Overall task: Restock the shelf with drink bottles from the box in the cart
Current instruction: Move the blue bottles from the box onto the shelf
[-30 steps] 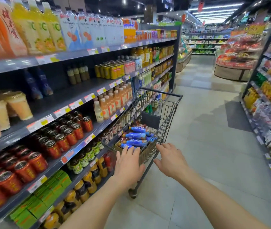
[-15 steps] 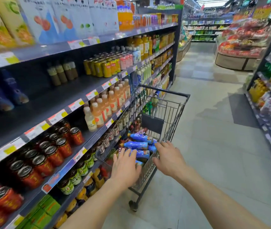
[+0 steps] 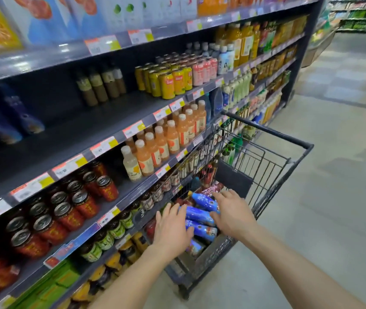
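Several blue drink bottles point(image 3: 200, 216) lie on their sides in a cardboard box point(image 3: 211, 252) inside the black wire cart point(image 3: 273, 175). My left hand point(image 3: 173, 228) reaches into the cart, its fingers spread flat over the near ends of the bottles. My right hand point(image 3: 233, 212) is over the far side. Its fingers and thumb lie on either side of the top bottle's end, fairly straight. On the shelf point(image 3: 70, 130) to the left, a few matching blue bottles point(image 3: 15, 121) stand at the back with bare dark shelf beside them.
The cart stands tight against the shelving. Red cans point(image 3: 77, 206) and orange juice bottles point(image 3: 166, 141) fill the tier below, yellow cans point(image 3: 171, 83) stand farther along. The cart's handle bar point(image 3: 266, 130) is at its far end. Open aisle floor point(image 3: 322, 219) lies to the right.
I have stepped closer to the cart and shelf. Both hands have moved from the cart's near rim down onto the blue bottles inside.
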